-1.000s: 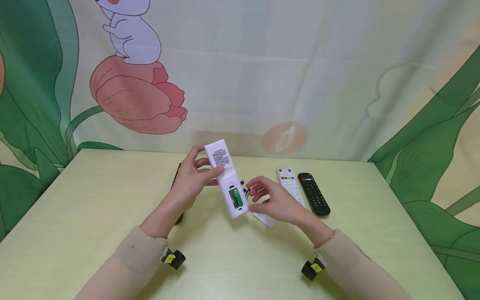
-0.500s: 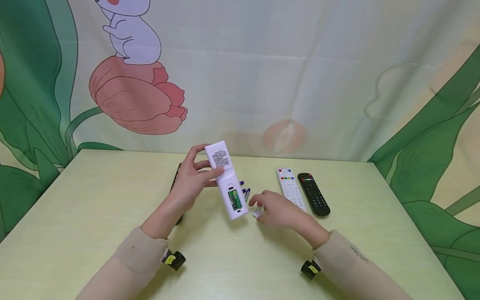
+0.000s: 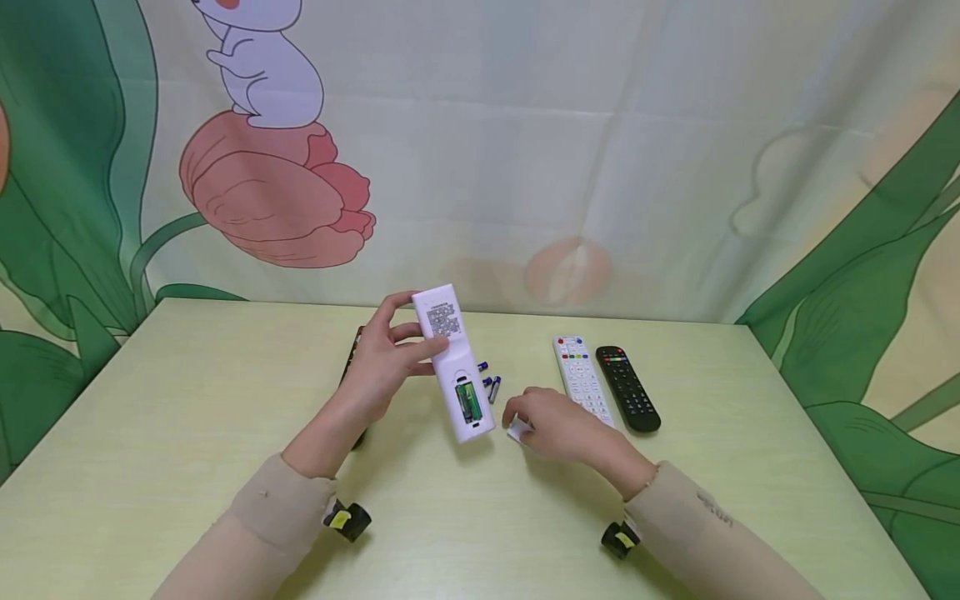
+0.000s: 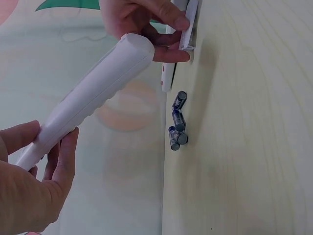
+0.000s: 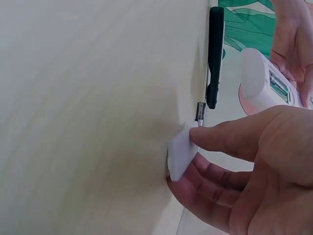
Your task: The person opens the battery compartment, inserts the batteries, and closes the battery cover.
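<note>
Right hand (image 3: pixel 553 425) dips lower now, pinches lid (image 5: pixel 182 152) toward far edge of table (image 3: pixel 720 417). Left hand (image 3: pixel 377 362) grips remote (image 3: pixel 452 364), batteries (image 3: pixel 468 402) inside, uncovered.

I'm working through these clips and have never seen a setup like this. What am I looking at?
There is no machine here: a person works with two bare hands. The widest picture comes from a camera worn on the head; the other two come from one camera on each wrist. The left hand holds a white remote, back showing, with green batteries in its open compartment. The right hand pinches a small white piece, probably the cover. On the table lie loose batteries, another white remote, a black remote beside it, and a dark remote partly hidden behind the left hand.
</note>
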`<state>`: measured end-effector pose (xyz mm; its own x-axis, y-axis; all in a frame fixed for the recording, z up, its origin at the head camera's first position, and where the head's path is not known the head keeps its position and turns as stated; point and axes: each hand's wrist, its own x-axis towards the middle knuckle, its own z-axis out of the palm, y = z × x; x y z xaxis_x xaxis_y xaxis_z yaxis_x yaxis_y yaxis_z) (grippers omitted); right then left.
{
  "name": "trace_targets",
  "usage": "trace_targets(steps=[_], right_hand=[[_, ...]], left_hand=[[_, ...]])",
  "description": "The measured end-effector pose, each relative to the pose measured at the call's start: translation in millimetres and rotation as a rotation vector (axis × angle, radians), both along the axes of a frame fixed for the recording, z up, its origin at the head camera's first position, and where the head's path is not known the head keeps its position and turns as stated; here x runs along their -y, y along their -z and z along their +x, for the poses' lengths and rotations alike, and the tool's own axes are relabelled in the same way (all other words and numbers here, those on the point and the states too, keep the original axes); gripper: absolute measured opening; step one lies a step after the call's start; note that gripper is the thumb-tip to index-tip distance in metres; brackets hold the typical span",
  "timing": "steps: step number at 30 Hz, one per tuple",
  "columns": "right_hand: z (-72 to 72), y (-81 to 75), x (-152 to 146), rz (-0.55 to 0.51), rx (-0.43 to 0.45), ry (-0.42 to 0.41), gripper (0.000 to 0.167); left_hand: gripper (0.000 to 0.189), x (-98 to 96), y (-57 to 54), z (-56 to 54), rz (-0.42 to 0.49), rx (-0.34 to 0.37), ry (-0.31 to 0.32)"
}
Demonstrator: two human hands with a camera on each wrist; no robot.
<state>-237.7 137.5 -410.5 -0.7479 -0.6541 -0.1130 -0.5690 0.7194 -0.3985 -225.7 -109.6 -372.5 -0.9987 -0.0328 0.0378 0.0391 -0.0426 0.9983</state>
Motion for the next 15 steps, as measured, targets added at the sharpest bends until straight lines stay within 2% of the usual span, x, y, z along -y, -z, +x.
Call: trace_targets(steps=[10, 15], right_hand=[[-8.3, -5.8, -8, -0.113, 0.080, 0.052, 0.022], [-11.7, -9.5, -9, -0.179, 0.083, 0.052, 0.020]], left_hand=[[0.071, -2.2, 0.8, -5.0, -0.019, 0.022, 0.006], [0.071, -3.4, 1.7, -8.0, -0.014, 0.036, 0.013]])
